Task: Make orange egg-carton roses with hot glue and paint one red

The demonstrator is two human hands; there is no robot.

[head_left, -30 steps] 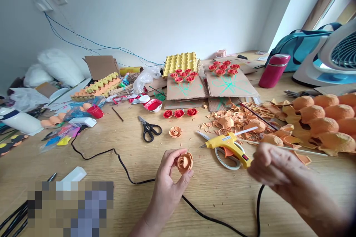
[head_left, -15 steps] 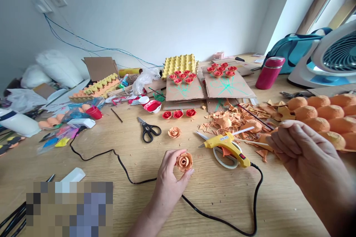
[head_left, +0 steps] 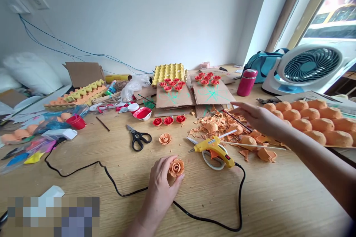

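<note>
The right hand (head_left: 251, 116) has reached forward above the orange scraps (head_left: 211, 126), fingers extended, apparently empty; the left hand (head_left: 161, 178) pinches the orange rose (head_left: 177, 168) at the bench (head_left: 205, 192). Excess pressure could crack petals; snagging the cord (head_left: 240, 200) could drag the glue gun (head_left: 208, 145).

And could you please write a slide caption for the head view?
The left hand holds an orange flower near a glue gun; the right hand extends over orange scraps.
</note>
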